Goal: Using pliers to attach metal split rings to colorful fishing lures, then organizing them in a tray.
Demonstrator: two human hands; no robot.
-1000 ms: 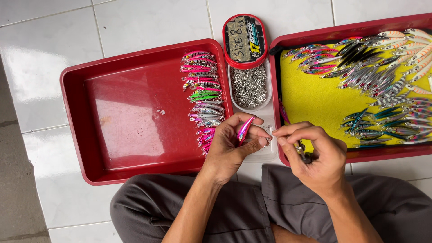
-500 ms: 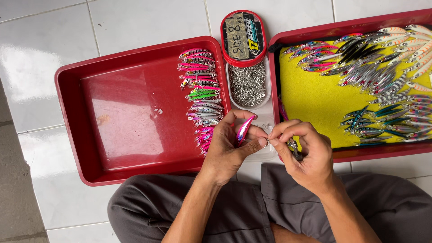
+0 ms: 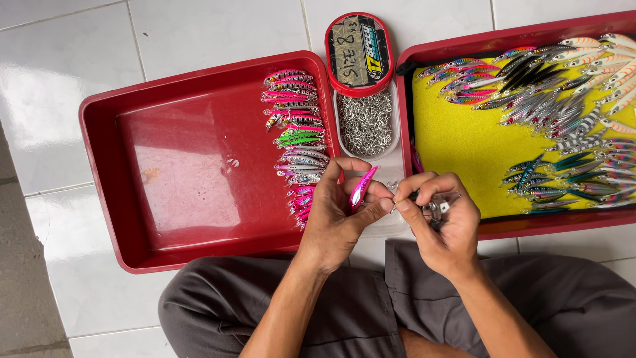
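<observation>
Head view, left hand: our left hand (image 3: 338,212) is pinching a pink fishing lure (image 3: 362,188), fingers clamped on it, at 6 o'clock.
Right hand: our right hand (image 3: 440,215) is closing its fingertips on a small metal tool (image 3: 438,207) touching the lure's end.
Surroundings: we are sitting behind a tub of split rings (image 3: 366,122) at 12 o'clock, an empty-sided red tray (image 3: 106,179) at 9, and a lure-filled red tray (image 3: 530,225) at 3.
</observation>
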